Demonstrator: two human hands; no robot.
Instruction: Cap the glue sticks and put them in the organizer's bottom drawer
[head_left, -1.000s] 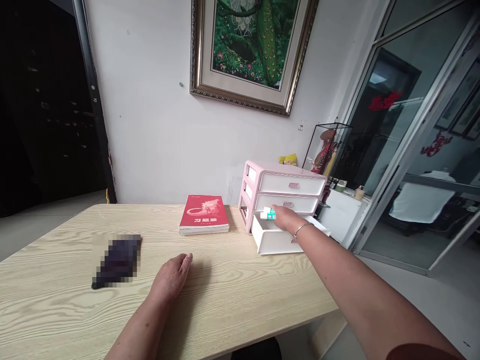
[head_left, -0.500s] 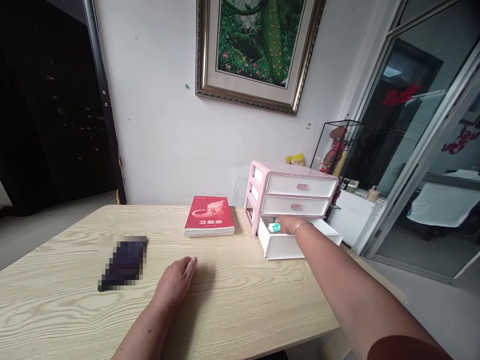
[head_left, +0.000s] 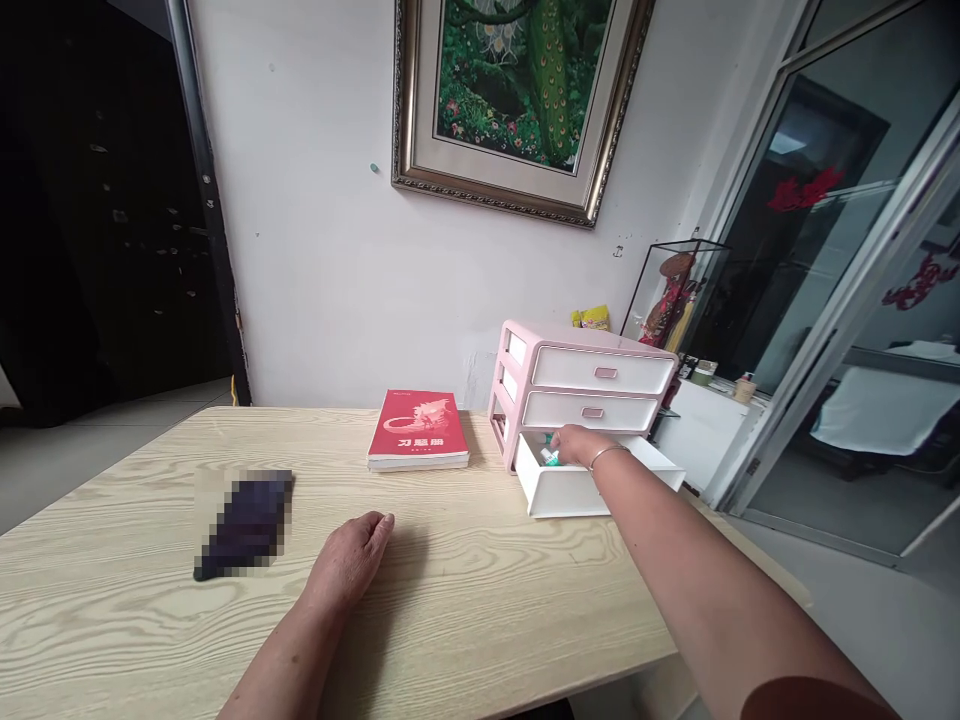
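Note:
My right hand (head_left: 579,446), a bracelet on its wrist, reaches into the pulled-out bottom drawer (head_left: 570,494) of a pink and white drawer unit (head_left: 600,372). Its fingers are drawn together and point down; what lies between them is hidden. Right by the fingertips, a small white and teal item (head_left: 550,458) lies tilted inside the drawer. A bit of green shows behind it. My left hand (head_left: 354,550) rests on its side on the wooden table (head_left: 465,600), fingers curled in and nothing visible in them.
A thick red book (head_left: 418,425) lies left of the drawer unit. A dark, pixelated object (head_left: 247,522) is on the table's left side. Behind the unit are a yellow packet (head_left: 592,318) and a glass display case (head_left: 671,295). The wall stands directly behind the table.
The white and teal item in the drawer has turned and now lies more tilted. My right hand has shifted slightly among the contents. My left hand stays in place.

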